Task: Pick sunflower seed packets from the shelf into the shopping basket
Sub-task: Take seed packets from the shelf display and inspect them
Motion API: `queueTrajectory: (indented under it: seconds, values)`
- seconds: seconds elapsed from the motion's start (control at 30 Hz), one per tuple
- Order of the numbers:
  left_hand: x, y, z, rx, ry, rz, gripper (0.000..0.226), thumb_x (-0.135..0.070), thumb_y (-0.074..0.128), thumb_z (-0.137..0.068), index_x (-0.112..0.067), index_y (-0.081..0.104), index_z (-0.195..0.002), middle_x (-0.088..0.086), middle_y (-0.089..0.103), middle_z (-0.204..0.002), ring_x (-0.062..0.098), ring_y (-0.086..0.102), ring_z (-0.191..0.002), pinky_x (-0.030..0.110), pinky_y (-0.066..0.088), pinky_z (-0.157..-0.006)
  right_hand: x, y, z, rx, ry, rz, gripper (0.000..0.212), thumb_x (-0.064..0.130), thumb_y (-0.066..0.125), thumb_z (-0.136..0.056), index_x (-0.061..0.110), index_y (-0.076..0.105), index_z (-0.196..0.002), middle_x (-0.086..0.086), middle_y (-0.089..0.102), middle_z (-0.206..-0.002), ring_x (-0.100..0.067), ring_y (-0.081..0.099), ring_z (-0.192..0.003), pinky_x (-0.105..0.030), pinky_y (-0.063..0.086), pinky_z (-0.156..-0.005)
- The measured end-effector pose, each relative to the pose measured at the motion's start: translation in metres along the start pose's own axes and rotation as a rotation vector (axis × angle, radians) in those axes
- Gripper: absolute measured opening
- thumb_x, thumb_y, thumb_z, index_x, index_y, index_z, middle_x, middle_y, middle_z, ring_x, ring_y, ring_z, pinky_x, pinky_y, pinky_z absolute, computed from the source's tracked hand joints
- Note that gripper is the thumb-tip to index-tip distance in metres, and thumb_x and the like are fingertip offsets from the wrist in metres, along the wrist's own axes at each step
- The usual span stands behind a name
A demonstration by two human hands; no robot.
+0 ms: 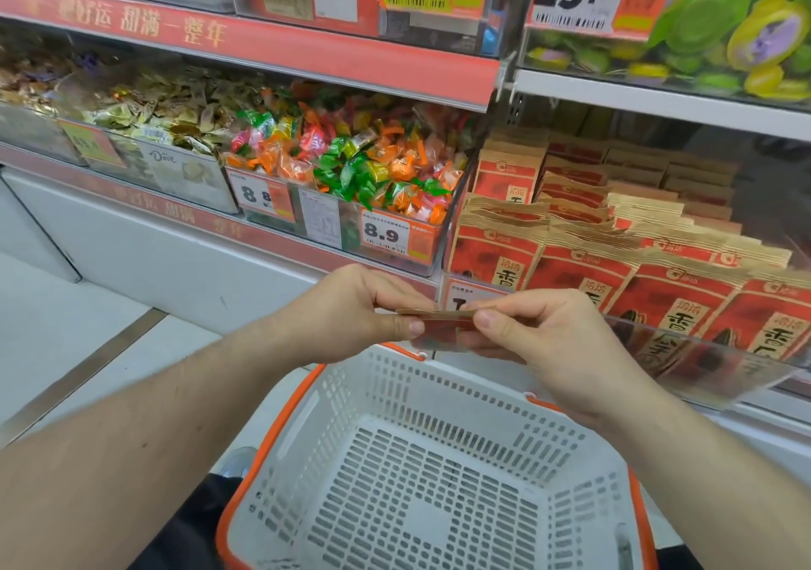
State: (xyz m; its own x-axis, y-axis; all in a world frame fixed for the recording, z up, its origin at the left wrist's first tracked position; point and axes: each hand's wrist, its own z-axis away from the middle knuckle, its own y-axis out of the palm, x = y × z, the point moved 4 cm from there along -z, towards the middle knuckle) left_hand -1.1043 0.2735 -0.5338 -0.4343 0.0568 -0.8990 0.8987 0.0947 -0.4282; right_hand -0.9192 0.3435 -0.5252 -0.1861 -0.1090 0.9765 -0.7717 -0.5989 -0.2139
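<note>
— While both hands met over the basket, what exactly were they gripping?

— One sunflower seed packet, seen nearly edge-on. The left hand pinched its left end between thumb and curled fingers, and the right hand pinched the right end the same way, thumb on top. It was red with a brown paper top edge.

— Where was that packet relative to the basket?

— It hung in the air above the far rim of the white shopping basket, which had orange trim and handles. Nothing showed on the slotted basket floor.

— And the rest of the packets?

— Rows of matching red-and-brown seed packets stood upright and tilted back on the shelf to the right, behind a clear plastic shelf guard. They were just beyond the right hand, apart from it.

— What sat to the left of them?

— A clear bin of mixed wrapped candies in orange, green and pink, with a price tag reading 8.9 on its front. Further left was a bin of gold-wrapped chocolates. Above ran a red shelf strip with gold lettering, and yellow and white price tags reading 29.8 higher up.
</note>
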Motion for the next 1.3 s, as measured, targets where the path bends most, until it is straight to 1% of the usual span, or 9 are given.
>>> queueTrajectory:
  seconds: [0.13, 0.33, 0.47, 0.57, 0.67, 0.77, 1.0, 1.17, 1.3]
  values:
    - [0.002, 0.000, 0.000, 0.007, 0.032, -0.067, 0.029, -0.001, 0.076, -0.082, -0.024, 0.078, -0.100, -0.024, 0.074, -0.090, -0.006, 0.067, -0.090, 0.010, 0.049, -0.080, -0.003, -0.001, 0.000, -0.012, -0.004, 0.021, 0.016, 0.010, 0.071, -0.085, 0.021, 0.080, -0.080, -0.005, 0.077, -0.082, -0.023, 0.074, -0.086, -0.040, 0.057, -0.087]
    - [0.010, 0.000, 0.000, 0.009, -0.006, -0.091, 0.017, -0.010, 0.075, -0.087, -0.016, 0.080, -0.102, -0.004, 0.078, -0.099, 0.011, 0.072, -0.093, 0.023, 0.055, -0.078, -0.007, 0.004, 0.000, -0.024, 0.064, -0.072, 0.017, 0.008, 0.063, -0.093, 0.011, 0.076, -0.082, -0.013, 0.075, -0.076, -0.023, 0.075, -0.077, -0.037, 0.059, -0.078]
    - [0.012, -0.003, 0.000, -0.079, -0.078, -0.057, 0.010, -0.017, 0.072, -0.089, -0.022, 0.081, -0.087, -0.009, 0.074, -0.073, 0.003, 0.064, -0.064, 0.023, 0.052, -0.065, -0.008, 0.005, -0.003, -0.026, 0.090, -0.094, 0.018, 0.018, 0.060, -0.095, 0.011, 0.074, -0.086, -0.012, 0.068, -0.061, -0.020, 0.068, -0.056, -0.033, 0.054, -0.063]
    - [0.007, -0.006, -0.001, -0.108, -0.076, 0.018, 0.020, -0.016, 0.069, -0.091, -0.031, 0.078, -0.081, 0.001, 0.076, -0.078, 0.009, 0.062, -0.065, 0.028, 0.057, -0.063, -0.006, 0.004, -0.002, 0.039, 0.074, 0.073, 0.018, 0.027, 0.060, -0.096, 0.017, 0.075, -0.092, -0.006, 0.063, -0.055, -0.013, 0.055, -0.045, -0.026, 0.046, -0.056]
    - [0.004, -0.008, 0.000, -0.153, -0.101, 0.134, 0.014, -0.013, 0.066, -0.092, -0.021, 0.077, -0.089, -0.003, 0.076, -0.076, 0.008, 0.062, -0.065, 0.024, 0.056, -0.061, -0.008, 0.009, 0.001, 0.158, 0.114, 0.223, 0.019, 0.027, 0.058, -0.098, 0.014, 0.071, -0.100, -0.003, 0.073, -0.073, -0.015, 0.060, -0.050, -0.029, 0.044, -0.050]
    - [0.003, -0.009, 0.000, -0.163, -0.134, 0.191, 0.017, -0.017, 0.063, -0.094, -0.012, 0.075, -0.104, 0.006, 0.078, -0.091, 0.018, 0.068, -0.077, 0.031, 0.059, -0.069, -0.008, 0.010, 0.000, 0.152, 0.101, 0.325, 0.023, 0.026, 0.056, -0.100, 0.009, 0.070, -0.098, -0.003, 0.071, -0.065, -0.015, 0.063, -0.051, -0.030, 0.046, -0.050]
    - [0.006, 0.000, 0.005, 0.008, -0.238, 0.338, 0.050, -0.033, 0.065, -0.077, -0.004, 0.067, -0.117, 0.019, 0.074, -0.105, 0.027, 0.071, -0.085, 0.035, 0.061, -0.072, -0.001, 0.008, -0.005, 0.089, 0.081, 0.059, 0.024, 0.024, 0.056, -0.098, 0.013, 0.069, -0.081, -0.005, 0.071, -0.066, -0.016, 0.056, -0.047, -0.027, 0.043, -0.047]
    - [-0.001, -0.005, 0.002, -0.073, -0.244, 0.461, 0.029, -0.024, 0.059, -0.090, -0.004, 0.069, -0.108, 0.013, 0.076, -0.090, 0.024, 0.073, -0.075, 0.033, 0.060, -0.059, 0.005, 0.006, -0.004, 0.196, 0.056, 0.114, 0.012, 0.018, 0.059, -0.096, 0.014, 0.070, -0.095, 0.009, 0.070, -0.066, -0.001, 0.055, -0.052, -0.014, 0.039, -0.048]
    - [0.000, -0.005, 0.004, -0.050, -0.281, 0.518, 0.026, -0.024, 0.064, -0.092, -0.008, 0.066, -0.112, 0.012, 0.075, -0.095, 0.026, 0.073, -0.080, 0.035, 0.061, -0.060, 0.001, 0.006, -0.003, 0.237, 0.085, 0.097, 0.015, 0.013, 0.060, -0.095, 0.000, 0.066, -0.099, -0.005, 0.072, -0.069, -0.012, 0.056, -0.053, -0.021, 0.042, -0.050]
